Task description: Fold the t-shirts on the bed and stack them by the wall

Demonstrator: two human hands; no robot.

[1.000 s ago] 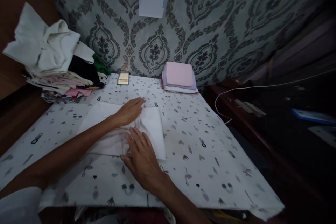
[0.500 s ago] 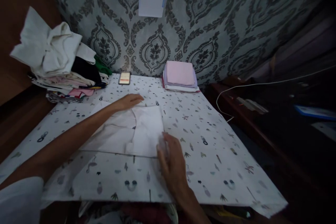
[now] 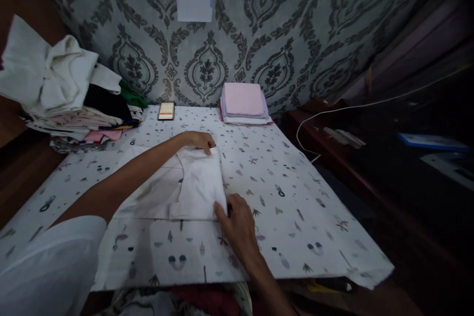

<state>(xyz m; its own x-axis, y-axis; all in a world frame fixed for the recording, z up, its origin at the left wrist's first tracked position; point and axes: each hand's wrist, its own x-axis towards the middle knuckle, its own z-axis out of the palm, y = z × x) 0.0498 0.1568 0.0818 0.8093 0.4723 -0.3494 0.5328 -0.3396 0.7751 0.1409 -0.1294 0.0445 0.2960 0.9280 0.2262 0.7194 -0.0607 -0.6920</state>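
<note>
A white garment (image 3: pixel 202 182) with a small dark striped mark lies partly folded on the patterned tablecloth (image 3: pixel 266 237). My left hand (image 3: pixel 200 141) pinches its far right corner, thumb on top and fingers at the edge. At the near right corner, my right hand (image 3: pixel 237 219) grips the fabric between thumb and curled fingers. The fold covers the right part of the garment; its left part lies flat, partly hidden under my left forearm.
A tall pile of clothes (image 3: pixel 74 118) stands at the back left. A lit phone (image 3: pixel 166 111) and a stack of folded cloths (image 3: pixel 242 99) sit along the wall. Right of the table, a white cable (image 3: pixel 344 108) crosses a dark surface. More fabric shows below the front edge.
My left hand has moved right and closed on the garment's far corner. My right hand has closed on the near corner. The view has shifted slightly right.
</note>
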